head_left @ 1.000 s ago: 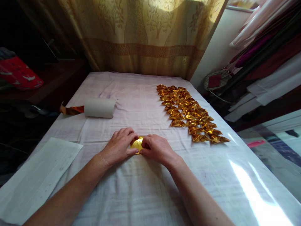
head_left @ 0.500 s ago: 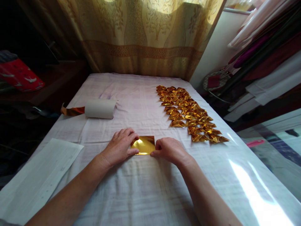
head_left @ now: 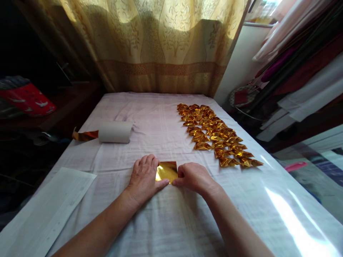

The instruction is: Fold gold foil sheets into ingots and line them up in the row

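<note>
A sheet of gold foil paper (head_left: 167, 170), seen as a small shiny rectangle, lies on the cloth between my hands. My left hand (head_left: 144, 175) rests over its left part, fingers laid flat and thumb stretched along the near edge. At the right side my right hand (head_left: 194, 176) is curled, with thumb and forefinger pinching the near right corner. The two thumb tips are almost touching. Part of the sheet's left side is hidden beneath my left fingers.
Several folded gold foil pieces (head_left: 214, 132) stand in rows at the right. A pale cardboard roll (head_left: 115, 132) with a coppery foil strip (head_left: 85, 135) lies at the left, and a white paper sheet (head_left: 50, 207) nearer me. The cloth-covered table (head_left: 150, 110) reaches back to a curtain (head_left: 160, 67).
My left thumb has slid right along the paper's near edge towards my right thumb, and the left hand has shifted right and flattened. The right hand keeps its pinch. The view has tilted slightly up.
</note>
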Demonstrator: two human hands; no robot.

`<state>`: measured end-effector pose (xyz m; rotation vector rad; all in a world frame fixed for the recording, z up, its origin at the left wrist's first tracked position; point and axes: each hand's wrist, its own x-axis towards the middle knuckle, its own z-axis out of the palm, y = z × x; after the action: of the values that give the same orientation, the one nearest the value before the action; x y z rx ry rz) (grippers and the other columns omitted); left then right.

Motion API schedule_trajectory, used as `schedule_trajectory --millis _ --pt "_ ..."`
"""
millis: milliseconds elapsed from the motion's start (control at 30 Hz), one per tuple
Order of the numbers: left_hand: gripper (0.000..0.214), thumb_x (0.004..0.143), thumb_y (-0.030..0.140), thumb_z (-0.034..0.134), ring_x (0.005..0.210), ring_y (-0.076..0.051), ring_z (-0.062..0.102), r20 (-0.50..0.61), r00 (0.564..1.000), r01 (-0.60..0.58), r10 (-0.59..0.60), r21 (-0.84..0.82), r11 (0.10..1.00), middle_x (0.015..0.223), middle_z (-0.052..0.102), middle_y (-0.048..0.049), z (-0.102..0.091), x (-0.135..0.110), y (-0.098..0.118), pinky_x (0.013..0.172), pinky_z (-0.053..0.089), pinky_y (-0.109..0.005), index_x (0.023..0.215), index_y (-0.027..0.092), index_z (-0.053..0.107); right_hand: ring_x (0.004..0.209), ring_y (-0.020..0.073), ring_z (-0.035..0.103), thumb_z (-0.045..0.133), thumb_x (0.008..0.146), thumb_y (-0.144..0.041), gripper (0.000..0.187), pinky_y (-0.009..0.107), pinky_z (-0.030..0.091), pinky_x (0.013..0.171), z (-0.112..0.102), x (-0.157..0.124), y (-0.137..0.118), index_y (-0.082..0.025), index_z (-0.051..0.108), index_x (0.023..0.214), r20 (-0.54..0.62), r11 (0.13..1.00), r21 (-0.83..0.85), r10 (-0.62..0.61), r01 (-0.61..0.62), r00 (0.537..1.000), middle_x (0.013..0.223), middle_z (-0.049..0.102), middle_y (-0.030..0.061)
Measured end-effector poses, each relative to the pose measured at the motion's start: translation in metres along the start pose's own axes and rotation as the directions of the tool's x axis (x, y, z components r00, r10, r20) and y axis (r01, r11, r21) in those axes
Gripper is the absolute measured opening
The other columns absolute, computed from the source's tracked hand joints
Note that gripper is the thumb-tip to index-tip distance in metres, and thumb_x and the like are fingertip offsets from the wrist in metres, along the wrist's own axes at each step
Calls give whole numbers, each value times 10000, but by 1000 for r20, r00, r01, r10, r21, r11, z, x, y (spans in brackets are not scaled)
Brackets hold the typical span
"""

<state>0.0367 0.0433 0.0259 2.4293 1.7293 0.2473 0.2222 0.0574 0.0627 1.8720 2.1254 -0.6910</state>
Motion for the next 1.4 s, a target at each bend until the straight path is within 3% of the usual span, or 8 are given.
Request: schedule_trajectory --millis 600,700,767,833,900,967,1167,1400 --pt "504 768 355 710 1349 -285 414 257 950 -160 180 -97 982 1424 494 -53 -24 8 -40 1073 336 -435 1241 287 551 683 148 600 747 744 -382 127 241 299 551 3 1 17 -257 751 765 -15 991 90 -103 104 995 730 713 -20" --pt "505 764 368 707 1343 -288 421 248 953 -157 175 -91 983 1417 500 -58 -22 8 -41 1070 337 -440 1238 285 555 678 143 605 708 777 -306 66 234 331 569 7 -5 19 -248 739 784 -99 980 114 -150 161 984 739 711 -24" --pt "508 765 380 706 1345 -286 419 237 954 -164 182 -94 982 1418 500 -59 -20 8 -42 1073 335 -442 1240 287 552 730 156 626 631 843 -264 104 241 388 624 14 -10 12 -234 731 842 -285 975 107 -158 195 946 807 723 -2" --pt "501 766 395 706 1348 -287 417 222 956 -175 193 -98 980 1413 503 -58 -18 8 -43 1075 335 -442 1233 292 555 881 188 648 542 915 -246 193 275 459 764 26 -14 -1 -198 717 982 -514 968 88 -157 233 844 973 731 59" --pt "507 763 419 711 1351 -294 416 215 957 -176 194 -101 979 1405 510 -61 -16 8 -44 1078 338 -444 1228 289 558 1133 220 604 522 929 -234 334 327 455 958 43 -14 -16 -175 642 1234 -583 917 21 -311 397 750 1257 665 111" --pt "528 756 442 718 1359 -300 412 211 959 -169 189 -110 979 1408 511 -68 -15 8 -46 1088 334 -451 1233 282 556 1358 267 453 520 943 -277 493 422 342 1128 60 -12 -29 -123 506 1411 -587 901 -42 -373 433 719 1476 501 148" --pt "542 735 377 722 1382 -295 393 218 961 -142 168 -130 981 1445 488 -86 -10 9 -50 1125 303 -459 1234 250 551 1504 258 203 384 1019 -461 601 523 84 1231 82 -7 -40 -145 338 1528 -414 932 -58 -350 359 841 1612 257 107" --pt "484 750 404 691 1372 -295 408 197 963 -157 185 -148 976 1431 503 -90 -12 8 -49 1104 330 -459 1186 240 560 1520 281 112 358 994 -596 661 599 59 1207 73 -26 -11 -264 263 1558 -199 884 -102 -468 456 861 1637 148 83"
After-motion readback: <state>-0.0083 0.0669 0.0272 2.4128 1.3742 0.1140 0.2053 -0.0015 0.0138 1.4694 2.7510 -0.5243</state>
